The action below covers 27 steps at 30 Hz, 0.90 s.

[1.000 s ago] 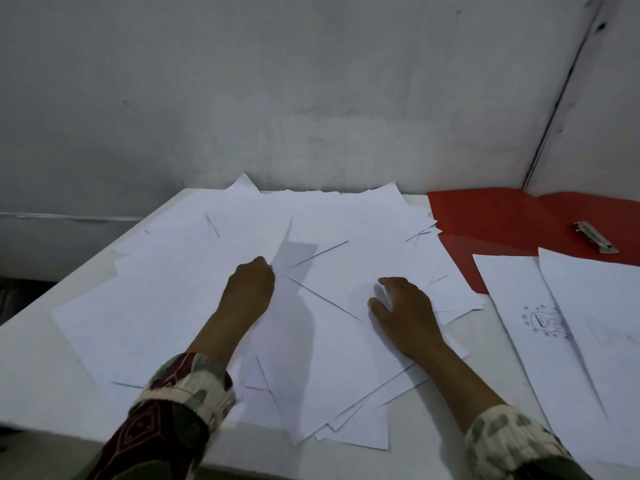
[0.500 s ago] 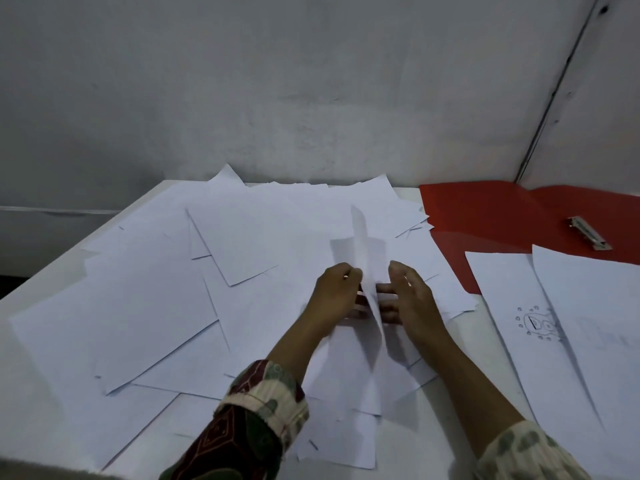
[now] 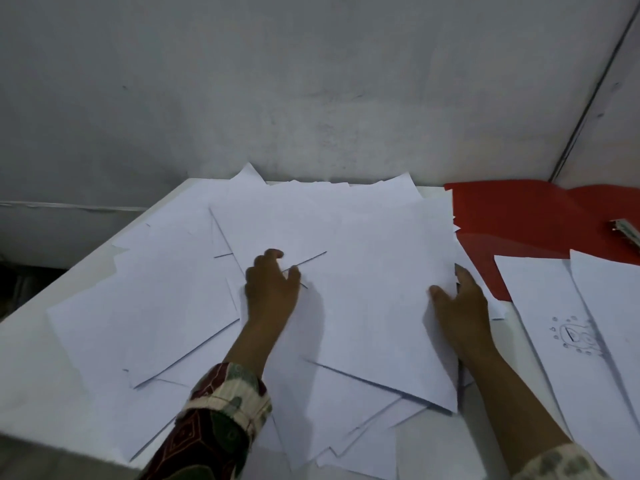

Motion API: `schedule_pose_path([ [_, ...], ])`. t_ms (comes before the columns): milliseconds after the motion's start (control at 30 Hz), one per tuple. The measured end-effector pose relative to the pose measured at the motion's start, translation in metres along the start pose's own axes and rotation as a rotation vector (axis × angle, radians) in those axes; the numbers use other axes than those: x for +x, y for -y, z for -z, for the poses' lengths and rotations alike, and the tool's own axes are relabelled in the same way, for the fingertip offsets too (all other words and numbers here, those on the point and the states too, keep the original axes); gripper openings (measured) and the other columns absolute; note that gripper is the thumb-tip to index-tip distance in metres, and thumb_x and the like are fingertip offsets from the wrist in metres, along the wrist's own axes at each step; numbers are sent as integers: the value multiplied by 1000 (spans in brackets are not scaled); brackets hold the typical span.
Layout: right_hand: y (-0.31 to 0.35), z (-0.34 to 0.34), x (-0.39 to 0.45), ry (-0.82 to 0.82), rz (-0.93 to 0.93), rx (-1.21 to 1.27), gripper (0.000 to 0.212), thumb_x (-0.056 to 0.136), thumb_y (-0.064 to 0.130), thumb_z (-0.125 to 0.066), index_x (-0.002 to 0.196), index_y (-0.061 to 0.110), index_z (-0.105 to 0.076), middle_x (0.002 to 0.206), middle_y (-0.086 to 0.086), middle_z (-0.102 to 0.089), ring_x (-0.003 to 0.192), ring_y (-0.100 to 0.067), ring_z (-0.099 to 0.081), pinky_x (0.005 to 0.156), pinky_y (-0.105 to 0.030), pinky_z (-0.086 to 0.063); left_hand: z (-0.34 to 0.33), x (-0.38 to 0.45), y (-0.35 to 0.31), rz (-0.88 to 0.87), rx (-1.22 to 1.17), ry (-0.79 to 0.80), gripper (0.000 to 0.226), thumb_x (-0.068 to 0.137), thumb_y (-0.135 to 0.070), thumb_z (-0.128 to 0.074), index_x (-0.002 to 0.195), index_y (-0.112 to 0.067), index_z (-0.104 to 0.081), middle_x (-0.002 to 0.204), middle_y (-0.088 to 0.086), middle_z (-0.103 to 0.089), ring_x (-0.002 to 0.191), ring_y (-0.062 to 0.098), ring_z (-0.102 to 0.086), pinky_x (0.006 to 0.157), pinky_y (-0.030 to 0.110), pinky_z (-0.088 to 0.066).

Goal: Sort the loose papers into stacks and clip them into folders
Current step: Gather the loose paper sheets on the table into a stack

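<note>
Grey walls meet behind a white tabletop strewn with loose papers, unsorted across its middle and left; the left hand rests loosely curled on them, holding nothing, while the right hand pinches the top sheet by its right edge. At the far right corner a red folder lies open, clip unused, two sheets beside it; sorting looks barely begun.

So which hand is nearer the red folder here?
Right. The right hand rests at the right edge of the paper pile, just left of the red folder. The left hand lies mid-pile, farther away.
</note>
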State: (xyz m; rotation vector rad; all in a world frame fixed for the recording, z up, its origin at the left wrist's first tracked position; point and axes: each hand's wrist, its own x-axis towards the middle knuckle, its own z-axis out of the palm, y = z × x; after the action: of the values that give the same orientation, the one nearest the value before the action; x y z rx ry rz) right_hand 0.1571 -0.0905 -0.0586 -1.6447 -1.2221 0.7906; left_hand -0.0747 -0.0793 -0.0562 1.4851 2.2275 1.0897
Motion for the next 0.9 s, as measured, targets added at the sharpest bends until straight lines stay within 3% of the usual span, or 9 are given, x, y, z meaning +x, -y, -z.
schedule_pose_path([
  [233, 1, 2, 4, -139, -34, -31, 51, 94, 4, -43, 143, 7, -31, 139, -17, -47, 123, -33, -48, 101, -34, -37, 2, 34, 9, 295, 154, 43, 99, 79, -51, -62, 146, -5, -6, 139, 23, -35, 128, 39, -31, 101, 44, -33],
  [433, 3, 2, 0, -153, -52, -54, 50, 95, 6, -44, 143, 8, -30, 138, -17, -48, 123, -33, -48, 100, -34, -38, 10, 54, -3, 455, 18, 79, 125, 69, -25, -80, 145, -10, 18, 147, 25, -19, 133, 38, -29, 106, 42, -31],
  [533, 4, 2, 0, -149, -60, -62, 49, 95, 7, -45, 142, 9, -31, 136, -17, -50, 121, -33, -49, 98, -34, -40, 13, 70, 14, 535, -126, 73, 105, 68, -16, -81, 144, -1, -12, 133, 21, -44, 119, 31, -49, 101, 37, -39],
  [600, 5, 2, 0, -149, -68, -63, 50, 95, 7, -45, 142, 9, -31, 136, -17, -50, 121, -33, -49, 100, -35, -39, 16, 73, 26, 515, -116, 51, 48, 66, -13, -79, 106, -1, -55, 108, 13, -62, 97, 28, -61, 84, 32, -50],
  [633, 5, 2, 0, -148, -70, -66, 50, 94, 8, -45, 142, 9, -31, 137, -17, -49, 122, -34, -49, 100, -36, -38, 19, 72, 30, 479, -91, 42, 22, 67, -12, -75, 81, -7, -59, 98, 10, -64, 95, 29, -63, 77, 29, -49],
  [700, 5, 2, 0, -145, -75, -68, 50, 94, 8, -46, 142, 9, -31, 138, -16, -48, 123, -34, -48, 102, -37, -38, 20, 70, 35, 435, -75, 39, 19, 69, -13, -69, 59, -13, -53, 84, 8, -61, 97, 32, -64, 68, 26, -44],
  [767, 5, 2, 0, -143, -78, -59, 50, 94, 9, -46, 142, 10, -31, 139, -15, -47, 123, -35, -48, 103, -38, -38, 19, 68, 32, 458, -61, 29, 24, 69, -25, -73, 82, -9, -61, 104, 14, -60, 106, 35, -57, 78, 33, -48],
  [800, 5, 2, -1, -141, -80, -54, 50, 94, 8, -46, 141, 10, -31, 139, -15, -47, 123, -35, -48, 103, -38, -38, 17, 68, 29, 481, -38, 18, 47, 70, -35, -75, 103, -7, -57, 120, 17, -52, 116, 36, -49, 89, 38, -45],
  [900, 5, 2, -1, -136, -84, -44, 51, 94, 9, -46, 142, 11, -30, 139, -16, -47, 123, -35, -48, 102, -38, -39, 12, 64, 14, 470, 150, 37, 95, 68, -48, -75, 135, -1, -26, 135, 19, -33, 128, 36, -29, 100, 42, -35],
])
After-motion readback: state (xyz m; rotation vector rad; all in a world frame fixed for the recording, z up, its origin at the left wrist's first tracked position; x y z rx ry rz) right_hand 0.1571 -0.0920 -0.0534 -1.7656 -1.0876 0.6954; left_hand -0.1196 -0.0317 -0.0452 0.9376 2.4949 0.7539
